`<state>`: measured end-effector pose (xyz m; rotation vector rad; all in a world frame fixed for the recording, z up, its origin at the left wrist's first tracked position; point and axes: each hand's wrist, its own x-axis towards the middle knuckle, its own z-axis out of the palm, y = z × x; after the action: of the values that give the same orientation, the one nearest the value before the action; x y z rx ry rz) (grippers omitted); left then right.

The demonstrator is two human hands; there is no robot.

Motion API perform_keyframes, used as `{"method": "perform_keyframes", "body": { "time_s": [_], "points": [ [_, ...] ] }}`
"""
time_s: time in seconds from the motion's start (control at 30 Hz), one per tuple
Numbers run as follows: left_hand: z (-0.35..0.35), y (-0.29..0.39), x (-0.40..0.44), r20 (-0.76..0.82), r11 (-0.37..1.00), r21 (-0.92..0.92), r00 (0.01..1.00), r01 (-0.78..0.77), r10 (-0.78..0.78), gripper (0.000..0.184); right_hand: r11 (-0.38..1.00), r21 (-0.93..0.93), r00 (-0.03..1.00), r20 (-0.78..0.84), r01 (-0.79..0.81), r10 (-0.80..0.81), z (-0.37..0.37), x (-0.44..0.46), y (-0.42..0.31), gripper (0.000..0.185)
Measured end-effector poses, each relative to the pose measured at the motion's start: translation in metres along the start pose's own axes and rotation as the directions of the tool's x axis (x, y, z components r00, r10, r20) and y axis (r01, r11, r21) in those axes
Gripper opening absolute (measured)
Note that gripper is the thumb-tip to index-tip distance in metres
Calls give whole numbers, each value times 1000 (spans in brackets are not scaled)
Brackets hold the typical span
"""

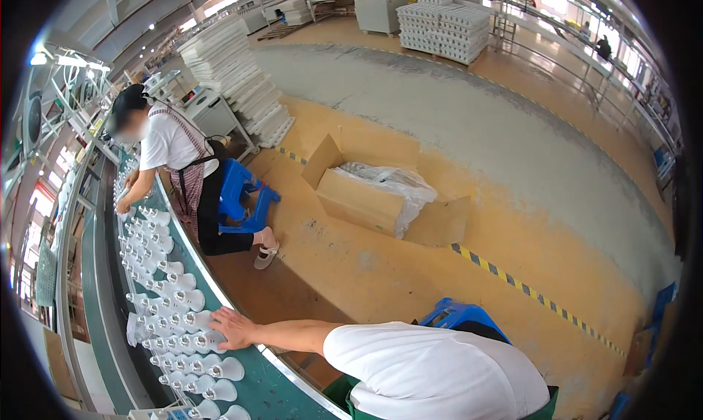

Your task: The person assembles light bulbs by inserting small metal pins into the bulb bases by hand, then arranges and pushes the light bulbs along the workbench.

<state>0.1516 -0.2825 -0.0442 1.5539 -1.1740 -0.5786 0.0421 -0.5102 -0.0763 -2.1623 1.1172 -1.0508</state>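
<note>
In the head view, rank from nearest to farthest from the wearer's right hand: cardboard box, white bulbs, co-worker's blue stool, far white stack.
From the right hand:
1. White bulbs, immediately left in view.
2. Blue stool, by the co-worker.
3. Cardboard box, right of the stool.
4. White stack, near the picture's top.

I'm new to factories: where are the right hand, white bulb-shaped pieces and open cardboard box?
Right hand (234,328): head view, back of the hand.
White bulb-shaped pieces (232,369): head view, one piece's wide end.
Cardboard box (362,206): head view, long side panel.
</note>
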Motion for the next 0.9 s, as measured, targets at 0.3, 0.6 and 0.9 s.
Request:
{"method": "perform_keyframes", "body": {
  "time_s": [0.3,0.6,0.9],
  "points": [
    [-13,-26,26,-154,964,-239,976,113,-152,35,999,8,998,-61,35,-35,11,3,6,65],
    [-81,-69,47,-474,990,140,880,34,37,32,984,-159,996,-17,85,-89,-5,7,15,56],
    [-144,-86,22,-838,988,75,546,137,-12,54,973,-113,976,-58,202,-209,8,12,14,51]
  ]
}}
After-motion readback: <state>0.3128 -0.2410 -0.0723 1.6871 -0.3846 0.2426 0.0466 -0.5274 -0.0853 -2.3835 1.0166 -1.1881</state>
